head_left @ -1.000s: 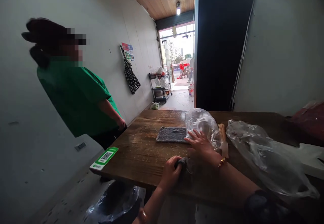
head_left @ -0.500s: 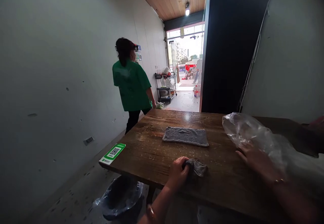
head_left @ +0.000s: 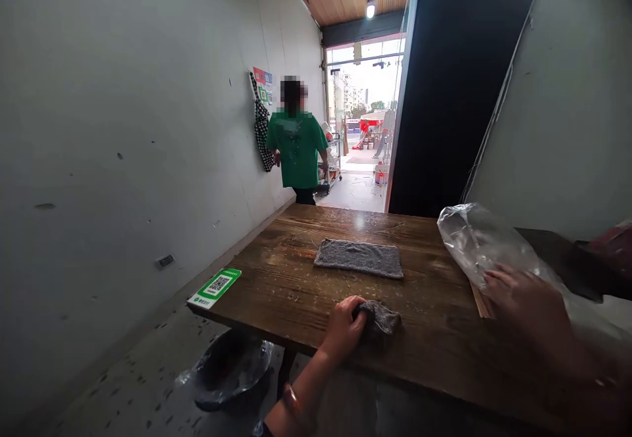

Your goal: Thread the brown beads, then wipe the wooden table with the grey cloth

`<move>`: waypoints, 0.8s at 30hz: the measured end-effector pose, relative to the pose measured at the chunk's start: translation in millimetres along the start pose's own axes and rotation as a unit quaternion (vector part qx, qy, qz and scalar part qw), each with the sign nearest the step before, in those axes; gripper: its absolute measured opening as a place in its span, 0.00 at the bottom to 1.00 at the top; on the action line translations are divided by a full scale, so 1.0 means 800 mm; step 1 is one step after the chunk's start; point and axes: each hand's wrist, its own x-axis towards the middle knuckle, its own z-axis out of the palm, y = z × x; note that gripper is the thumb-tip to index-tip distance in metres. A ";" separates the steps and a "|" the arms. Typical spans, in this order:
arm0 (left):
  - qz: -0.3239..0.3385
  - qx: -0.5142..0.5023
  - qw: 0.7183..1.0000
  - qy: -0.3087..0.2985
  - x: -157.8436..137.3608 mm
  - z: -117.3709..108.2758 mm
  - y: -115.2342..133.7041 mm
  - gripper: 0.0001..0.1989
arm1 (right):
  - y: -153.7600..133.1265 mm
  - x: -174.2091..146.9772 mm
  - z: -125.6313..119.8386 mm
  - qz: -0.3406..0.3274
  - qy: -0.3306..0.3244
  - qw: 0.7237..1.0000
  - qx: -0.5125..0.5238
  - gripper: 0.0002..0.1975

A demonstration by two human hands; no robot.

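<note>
The left hand (head_left: 344, 327) clenches a crumpled gray cloth (head_left: 385, 317); a flat gray towel (head_left: 359, 257) lies beyond its fingers. Whether the right hand (head_left: 533, 302) grips the clear plastic bag (head_left: 467, 233) at its fingertips, I cannot tell.

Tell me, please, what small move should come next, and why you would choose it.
Probably slide the crumpled grey cloth leftward over the table, whose surface there looks speckled: the left grip has hold of the cloth, while the right grip is off to the side by the clear plastic bag.
</note>
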 end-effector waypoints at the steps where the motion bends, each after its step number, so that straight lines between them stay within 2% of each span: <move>1: -0.002 0.004 1.000 0.001 -0.001 0.001 -0.001 0.09 | -0.002 -0.002 -0.002 0.004 0.003 1.000 0.007 0.21; 4: -0.003 0.013 1.000 0.005 -0.002 0.003 -0.003 0.09 | -0.029 -0.010 -0.004 0.033 0.015 0.996 0.078 0.19; 7: -0.001 0.012 1.000 0.007 -0.003 0.004 -0.004 0.10 | -0.083 -0.023 0.012 0.029 -0.037 0.984 0.173 0.16; 11: -0.005 -0.018 1.000 0.015 -0.004 0.005 -0.006 0.10 | -0.169 -0.044 0.063 -0.040 -0.127 0.955 0.266 0.16; 13: -0.015 -0.049 0.998 0.037 -0.006 0.003 -0.007 0.10 | -0.205 -0.048 0.093 -0.077 -0.164 0.936 0.303 0.16; 15: -0.040 -0.089 0.993 0.072 -0.008 0.000 -0.009 0.10 | -0.234 -0.047 0.118 -0.083 -0.188 0.921 0.331 0.16; 20: -0.079 -0.170 0.970 0.156 -0.009 -0.012 -0.008 0.11 | -0.277 -0.026 0.151 -0.059 -0.237 0.889 0.386 0.21; 24: -0.102 -0.186 0.961 0.176 -0.007 -0.015 -0.011 0.12 | -0.287 -0.013 0.158 -0.082 -0.277 0.859 0.424 0.24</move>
